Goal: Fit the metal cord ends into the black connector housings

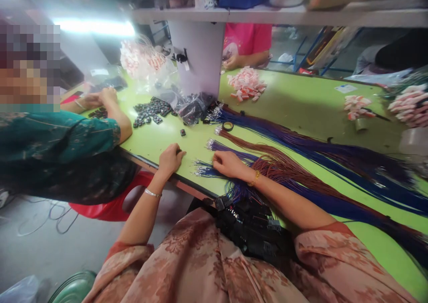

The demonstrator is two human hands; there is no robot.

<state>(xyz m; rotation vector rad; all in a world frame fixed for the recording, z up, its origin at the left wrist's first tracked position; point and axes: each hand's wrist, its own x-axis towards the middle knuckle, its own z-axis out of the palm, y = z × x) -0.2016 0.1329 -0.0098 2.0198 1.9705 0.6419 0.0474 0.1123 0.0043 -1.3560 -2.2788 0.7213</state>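
My left hand (171,159) is closed, fingers curled, at the table's near edge; a dark speck shows at its fingertips, too small to name. Pinched closed, my right hand (230,164) lies over a bundle of blue wires (204,169) with silvery terminal ends pointing left; what its fingers hold is hidden. Just beyond it are purple wires (222,148) and brown wires (249,143). One small black connector (182,133) rests by itself beyond my left hand, in front of a heap of black connectors (152,111). More black connectors (250,225) sit in my lap.
A roll of tape (228,126) lies beside a long blue and brown wire bundle (287,138). Pink-white connectors (245,83) are piled farther back. A co-worker in a teal sleeve (83,133) sits at left; another in a pink shirt (249,42) sits opposite. A shelf (284,15) spans overhead.
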